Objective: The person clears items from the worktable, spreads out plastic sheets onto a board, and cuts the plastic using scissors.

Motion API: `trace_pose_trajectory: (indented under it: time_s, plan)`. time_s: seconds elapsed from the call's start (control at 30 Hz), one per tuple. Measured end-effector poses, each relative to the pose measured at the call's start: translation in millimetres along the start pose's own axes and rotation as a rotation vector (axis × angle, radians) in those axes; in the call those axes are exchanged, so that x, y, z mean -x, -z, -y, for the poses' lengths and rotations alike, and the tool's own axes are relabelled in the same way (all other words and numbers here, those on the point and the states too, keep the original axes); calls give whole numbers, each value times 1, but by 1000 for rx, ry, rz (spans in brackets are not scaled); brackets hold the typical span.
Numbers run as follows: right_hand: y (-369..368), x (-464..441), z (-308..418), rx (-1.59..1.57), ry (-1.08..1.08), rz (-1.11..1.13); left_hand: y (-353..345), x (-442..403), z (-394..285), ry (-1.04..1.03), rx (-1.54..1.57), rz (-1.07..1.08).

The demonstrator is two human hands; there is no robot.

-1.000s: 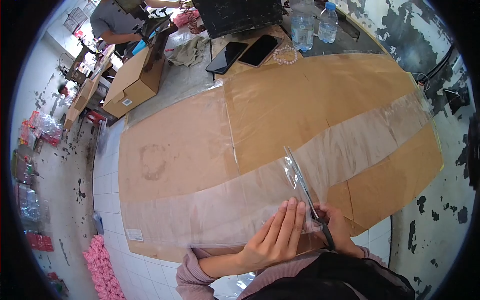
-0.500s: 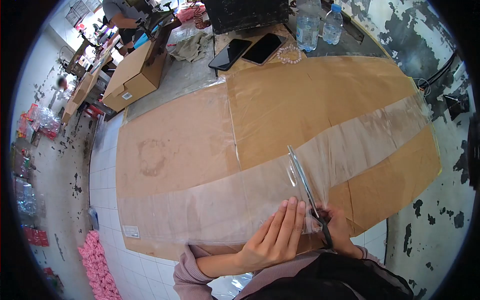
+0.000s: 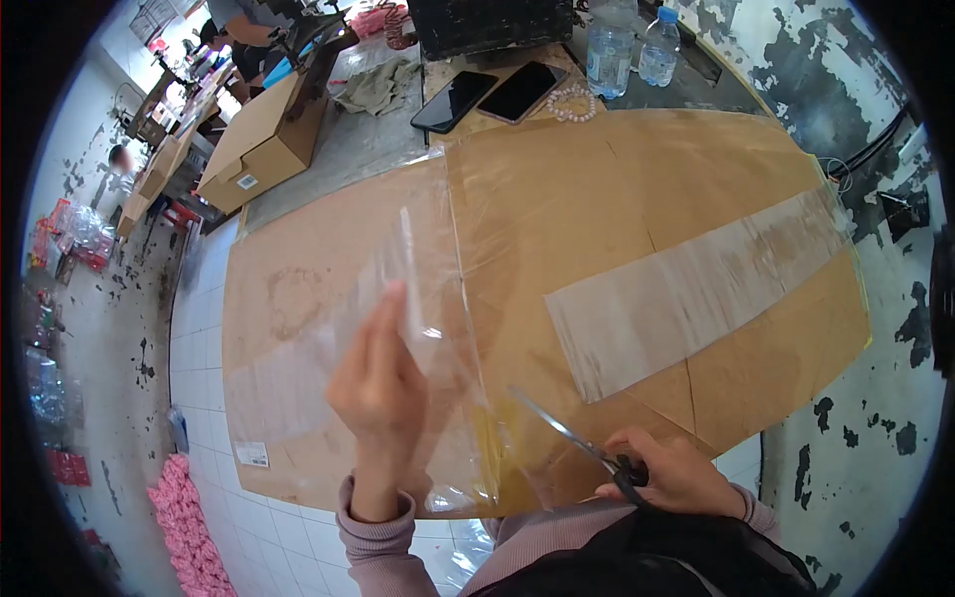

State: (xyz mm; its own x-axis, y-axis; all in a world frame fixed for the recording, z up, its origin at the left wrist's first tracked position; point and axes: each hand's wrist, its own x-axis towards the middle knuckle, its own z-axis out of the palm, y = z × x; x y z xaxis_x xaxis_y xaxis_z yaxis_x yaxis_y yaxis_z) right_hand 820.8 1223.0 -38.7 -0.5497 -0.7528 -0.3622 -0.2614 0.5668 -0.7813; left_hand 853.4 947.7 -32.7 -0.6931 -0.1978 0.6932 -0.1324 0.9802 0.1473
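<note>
Lifted off the cardboard, a clear plastic sheet [image 3: 293,383] rises at its right end, where my left hand [image 3: 383,388] pinches it. That hand is smeared by motion. Black-handled scissors [image 3: 562,426] sit in my right hand [image 3: 671,473] near the front edge, blades pointing up and left. A separate clear plastic strip [image 3: 706,289] lies flat on the right half of the cardboard, its straight left end beyond the scissors' tip. A small white label [image 3: 252,454] shows at the sheet's lower left corner.
Brown cardboard [image 3: 557,209] covers the table. Along its far side are a black phone [image 3: 455,101], another phone [image 3: 522,93], a bead bracelet [image 3: 572,103] and two plastic bottles [image 3: 609,60]. A cardboard box [image 3: 261,139] stands far left; another person [image 3: 247,30] is behind it.
The plastic is now in two separate pieces. My left hand has moved left and up, lifting the left piece. My right hand has moved slightly with the scissors, which now point more leftward.
</note>
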Motion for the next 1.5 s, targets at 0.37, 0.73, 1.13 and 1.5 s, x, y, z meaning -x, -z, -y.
trace_pose_trajectory:
  time_s: [0.37,0.73,1.13,1.5]
  plan:
    - [17,2,-19,545,493,80,12,-8,33,489,533,-226]
    - [75,-115,-80,892,517,-355,66,111,29,564,209,-484]
    - [16,-299,58,382,815,6,18,196,-21,352,149,-217]
    - [-21,-285,108,869,977,-202,15,200,-21,383,110,-257]
